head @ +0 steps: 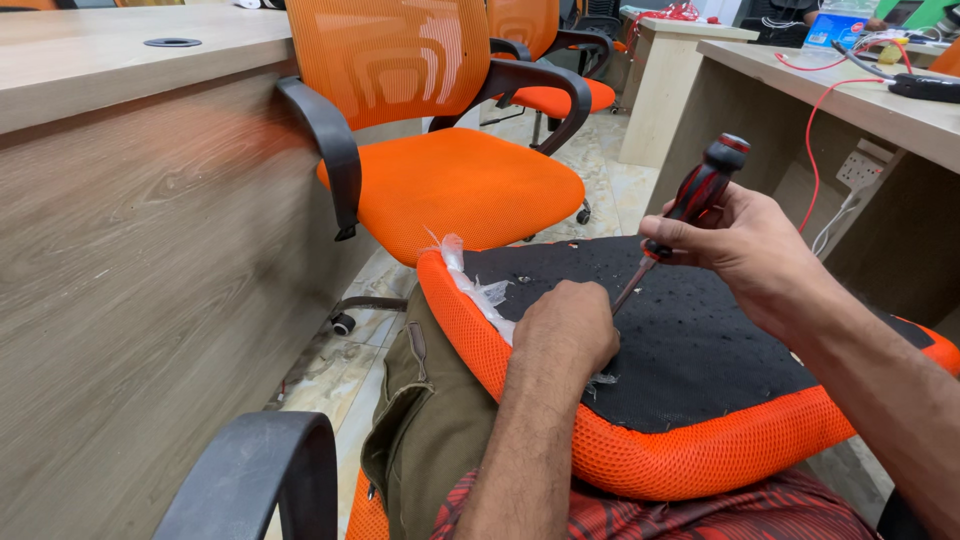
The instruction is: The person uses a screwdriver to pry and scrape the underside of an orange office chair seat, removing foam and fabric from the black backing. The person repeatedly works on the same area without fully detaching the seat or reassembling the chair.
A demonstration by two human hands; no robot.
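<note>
Orange mesh wraps the rim of the seat cushion (pixel 690 455) lying upside down across my lap, its underside a flat black fabric panel flecked with pale bits. Torn clear plastic wrap (pixel 478 290) clings along the rim at the far left. My right hand (pixel 745 250) is closed around the screwdriver (pixel 688 208), whose ribbed black-and-red handle tilts up to the right while the thin metal shaft slants down to the black panel. My left hand (pixel 565 335) is curled into a loose fist resting on the panel, just beside the shaft's tip; I cannot tell whether it pinches anything.

Ahead stands an orange office chair (pixel 440 170) with a mesh back, padded seat and curved black plastic arms, on a pale tiled floor (pixel 610 180). A wood-grain desk (pixel 120 280) runs along the left, its side panel near my knee. Another desk (pixel 880 110) to the right carries red wires and a tool.

A black armrest (pixel 255 475) curves up at lower left, close to my olive trouser leg (pixel 425 420), leaving a narrow lane of floor between it and the left desk.
</note>
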